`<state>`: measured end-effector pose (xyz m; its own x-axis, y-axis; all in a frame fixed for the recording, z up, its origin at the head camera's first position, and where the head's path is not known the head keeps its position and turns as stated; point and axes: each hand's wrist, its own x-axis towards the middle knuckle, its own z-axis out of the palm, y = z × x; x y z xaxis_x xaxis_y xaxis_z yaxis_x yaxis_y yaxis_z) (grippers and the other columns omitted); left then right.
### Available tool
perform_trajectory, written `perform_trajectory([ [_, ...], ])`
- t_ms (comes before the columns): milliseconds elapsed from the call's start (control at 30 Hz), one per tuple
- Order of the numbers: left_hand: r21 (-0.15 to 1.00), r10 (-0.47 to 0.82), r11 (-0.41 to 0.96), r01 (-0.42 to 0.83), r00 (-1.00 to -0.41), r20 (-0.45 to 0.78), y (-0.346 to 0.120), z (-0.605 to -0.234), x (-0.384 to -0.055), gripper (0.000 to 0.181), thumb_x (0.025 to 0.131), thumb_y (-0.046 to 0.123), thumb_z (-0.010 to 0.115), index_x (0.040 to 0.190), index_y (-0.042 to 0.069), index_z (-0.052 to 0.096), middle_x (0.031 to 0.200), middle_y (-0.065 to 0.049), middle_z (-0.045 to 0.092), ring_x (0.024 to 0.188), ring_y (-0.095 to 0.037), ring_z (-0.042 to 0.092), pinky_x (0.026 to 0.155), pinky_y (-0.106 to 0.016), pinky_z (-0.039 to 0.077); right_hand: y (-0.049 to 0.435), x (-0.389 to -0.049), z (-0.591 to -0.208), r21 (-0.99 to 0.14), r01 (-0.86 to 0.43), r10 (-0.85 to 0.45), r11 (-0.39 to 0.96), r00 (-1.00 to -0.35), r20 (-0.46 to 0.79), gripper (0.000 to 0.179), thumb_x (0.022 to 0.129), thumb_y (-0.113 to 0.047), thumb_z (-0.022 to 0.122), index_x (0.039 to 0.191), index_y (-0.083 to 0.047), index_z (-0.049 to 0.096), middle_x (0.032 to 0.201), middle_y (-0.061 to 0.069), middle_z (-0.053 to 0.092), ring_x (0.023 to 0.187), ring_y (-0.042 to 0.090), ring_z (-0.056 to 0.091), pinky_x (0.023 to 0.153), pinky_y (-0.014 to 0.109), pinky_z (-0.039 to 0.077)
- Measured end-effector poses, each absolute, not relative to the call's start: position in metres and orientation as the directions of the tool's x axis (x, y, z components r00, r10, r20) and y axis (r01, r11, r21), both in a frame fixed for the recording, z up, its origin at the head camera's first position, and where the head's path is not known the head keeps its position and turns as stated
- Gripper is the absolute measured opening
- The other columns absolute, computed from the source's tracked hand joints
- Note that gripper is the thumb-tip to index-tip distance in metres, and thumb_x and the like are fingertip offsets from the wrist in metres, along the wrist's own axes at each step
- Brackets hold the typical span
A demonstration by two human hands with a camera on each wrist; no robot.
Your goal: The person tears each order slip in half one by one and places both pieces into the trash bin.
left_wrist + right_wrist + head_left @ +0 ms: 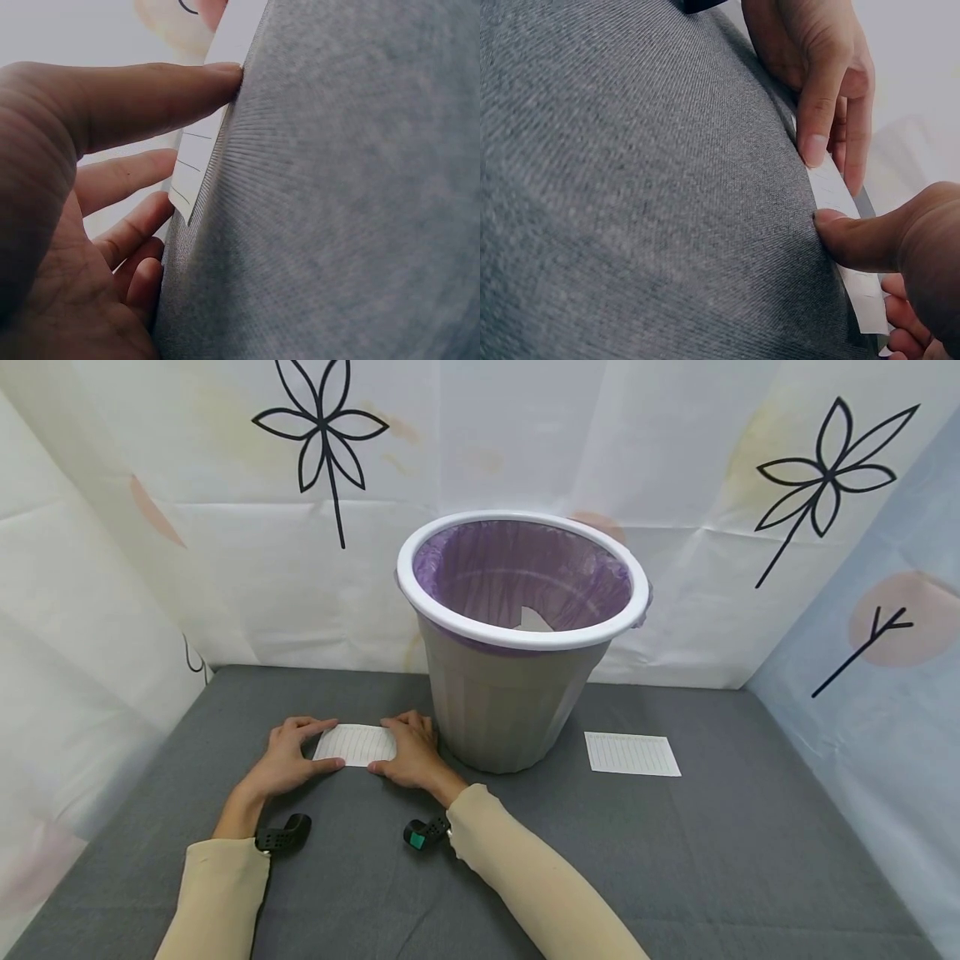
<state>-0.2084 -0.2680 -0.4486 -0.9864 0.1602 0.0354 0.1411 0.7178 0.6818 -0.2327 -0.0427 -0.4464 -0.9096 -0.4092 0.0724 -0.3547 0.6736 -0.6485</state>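
A small lined sheet of paper [355, 745] lies on the grey cloth, left of the bin, bowed slightly upward in the head view. My left hand [291, 755] grips its left end, with thumb at the near edge and forefinger at the far edge. At the right end, my right hand [411, 750] grips it the same way. In the left wrist view, the left thumb [161, 94] presses the paper's near edge close to the cloth. The right wrist view has the right thumb [862, 238] on that edge, with the left hand [821, 82] beyond.
A grey bin [510, 702] with a white rim and purple liner stands just beyond my right hand; a white piece [532, 620] shows inside. Right of it, another lined sheet [632, 754] lies flat on the grey cloth [720, 860]. Patterned white curtains [495, 460] enclose the back and sides.
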Motion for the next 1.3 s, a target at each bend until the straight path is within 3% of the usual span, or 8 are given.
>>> perform_trajectory([
  [467, 0.685, 0.168, 0.714, 0.148, -0.985, 0.038, -0.2676, -0.4482, -0.2083, 0.07, 0.088, 0.023, 0.082, 0.144, -0.005, 0.05, 0.141, -0.033, 0.034, 0.133, -0.055, 0.018, 0.101, -0.073, 0.023, -0.044, -0.2338, -0.4425, -0.665, -0.283, -0.334, 0.691, -0.941, 0.053, 0.053, 0.076, -0.027, 0.092, 0.12, -0.011, 0.068, 0.109, 0.007, 0.054, 0.097, 0.02, 0.042, 0.09, 0.033, 0.034],
  [633, 0.688, 0.171, 0.71, 0.15, -0.985, 0.038, -0.2672, -0.4474, -0.2078, 0.07, 0.088, 0.022, 0.081, 0.144, -0.006, 0.05, 0.142, -0.033, 0.033, 0.133, -0.056, 0.018, 0.1, -0.074, 0.023, -0.0452, -0.2346, -0.4441, -0.703, -0.248, -0.311, 0.667, -0.949, 0.04, 0.046, 0.081, -0.028, 0.087, 0.118, -0.011, 0.067, 0.107, 0.005, 0.054, 0.096, 0.019, 0.041, 0.091, 0.034, 0.034],
  [900, 0.681, 0.169, 0.717, 0.151, -0.985, 0.04, -0.2676, -0.4485, -0.2078, 0.072, 0.088, 0.022, 0.082, 0.144, -0.007, 0.049, 0.142, -0.034, 0.033, 0.131, -0.056, 0.018, 0.099, -0.074, 0.024, -0.0461, -0.2329, -0.444, -0.798, -0.213, -0.289, 0.563, -0.956, 0.051, 0.028, 0.092, -0.016, 0.071, 0.116, -0.005, 0.062, 0.109, 0.01, 0.055, 0.103, 0.024, 0.043, 0.096, 0.041, 0.032],
  [1300, 0.675, 0.154, 0.726, 0.129, -0.988, 0.023, -0.2683, -0.4486, -0.2087, 0.076, 0.087, 0.023, 0.083, 0.145, -0.008, 0.047, 0.143, -0.037, 0.03, 0.132, -0.058, 0.018, 0.098, -0.075, 0.024, -0.0493, -0.2315, -0.4428, -0.833, -0.159, -0.243, 0.53, -0.97, 0.03, 0.022, 0.1, -0.012, 0.058, 0.12, -0.002, 0.06, 0.111, 0.01, 0.057, 0.111, 0.026, 0.044, 0.1, 0.043, 0.031],
])
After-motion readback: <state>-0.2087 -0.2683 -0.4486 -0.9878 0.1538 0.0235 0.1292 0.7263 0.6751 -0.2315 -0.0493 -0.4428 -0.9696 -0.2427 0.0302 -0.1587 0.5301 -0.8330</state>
